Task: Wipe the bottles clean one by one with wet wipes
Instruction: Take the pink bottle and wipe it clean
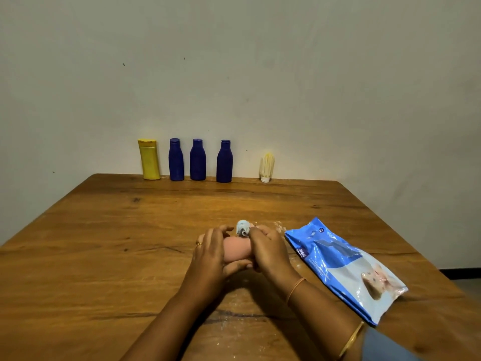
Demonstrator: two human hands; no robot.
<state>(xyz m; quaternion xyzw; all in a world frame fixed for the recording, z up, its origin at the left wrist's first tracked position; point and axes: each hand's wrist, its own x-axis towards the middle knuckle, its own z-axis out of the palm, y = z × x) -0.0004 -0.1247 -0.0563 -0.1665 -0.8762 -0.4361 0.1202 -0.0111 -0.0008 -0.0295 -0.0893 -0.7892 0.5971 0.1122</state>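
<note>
From the head camera, a pink bottle is lying on its side low over the middle of the wooden table. The left hand is gripping it, with fingers curling over its left side and the thumb underneath. The right hand is clenching a crumpled wet wipe and pressing it against the pink bottle's far end. Right of the pink bottle, a blue wipes pack is lying flat. Well beyond the pink bottle, against the wall, a yellow bottle, three blue bottles and a pale bristle brush are standing upright in a row.
</note>
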